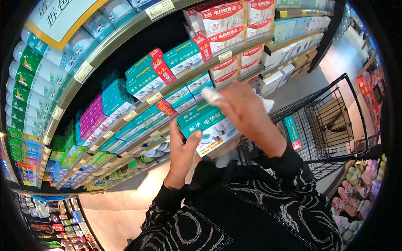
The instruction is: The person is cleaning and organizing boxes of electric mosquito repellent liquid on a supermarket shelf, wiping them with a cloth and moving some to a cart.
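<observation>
My left hand (182, 153) grips a teal-and-white carton (216, 135) by its left end, thumb on the printed front. The carton is tilted in front of my chest and pictures small bottles with a plug-in device. Above its right part is my right hand (248, 116), blurred, closed around a soft white cloth or tissue (211, 95). White material shows on both sides of that fist. My right hand and wrist cover the carton's right end, so contact between cloth and carton cannot be judged. Similar teal cartons (185, 56) with red end panels stand on the shelf beyond.
Curved shelf edges (154, 98) with price tags run close beyond my hands. Red-and-white boxes (220, 18) are stacked higher up. To the right, a black wire shopping cart (326, 125) holds a teal carton (292, 132). Plush slippers (355, 194) lie at lower right.
</observation>
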`<state>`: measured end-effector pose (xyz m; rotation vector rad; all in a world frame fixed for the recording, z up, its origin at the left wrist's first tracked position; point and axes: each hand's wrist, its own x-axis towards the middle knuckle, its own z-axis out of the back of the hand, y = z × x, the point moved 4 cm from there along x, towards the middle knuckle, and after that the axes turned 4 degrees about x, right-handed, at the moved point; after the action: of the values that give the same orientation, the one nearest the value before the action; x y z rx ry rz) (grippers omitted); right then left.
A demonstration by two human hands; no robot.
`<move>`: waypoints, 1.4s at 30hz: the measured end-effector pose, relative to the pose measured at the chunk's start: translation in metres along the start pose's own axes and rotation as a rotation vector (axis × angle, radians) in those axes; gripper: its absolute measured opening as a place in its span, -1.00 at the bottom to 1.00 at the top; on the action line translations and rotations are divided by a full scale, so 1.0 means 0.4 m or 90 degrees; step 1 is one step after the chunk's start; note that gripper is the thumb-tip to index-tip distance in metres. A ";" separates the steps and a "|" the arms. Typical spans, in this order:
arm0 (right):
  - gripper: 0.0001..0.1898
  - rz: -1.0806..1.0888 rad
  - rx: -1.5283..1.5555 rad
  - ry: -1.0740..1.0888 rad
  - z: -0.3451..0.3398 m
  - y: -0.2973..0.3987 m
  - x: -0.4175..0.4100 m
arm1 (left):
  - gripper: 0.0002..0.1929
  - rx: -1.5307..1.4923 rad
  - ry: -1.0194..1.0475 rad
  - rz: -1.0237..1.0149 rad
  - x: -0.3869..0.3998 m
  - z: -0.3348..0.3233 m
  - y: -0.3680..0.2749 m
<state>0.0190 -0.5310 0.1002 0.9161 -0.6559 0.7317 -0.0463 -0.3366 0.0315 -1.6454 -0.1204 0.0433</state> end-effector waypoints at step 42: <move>-0.26 -0.450 0.446 0.169 -0.053 -0.078 -0.084 | -0.37 -0.076 0.128 0.119 0.014 0.000 0.099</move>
<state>0.0278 -0.5345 0.0507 1.5438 0.2058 0.4156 -0.0385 -0.3390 -0.0076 -1.7657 0.1878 0.0137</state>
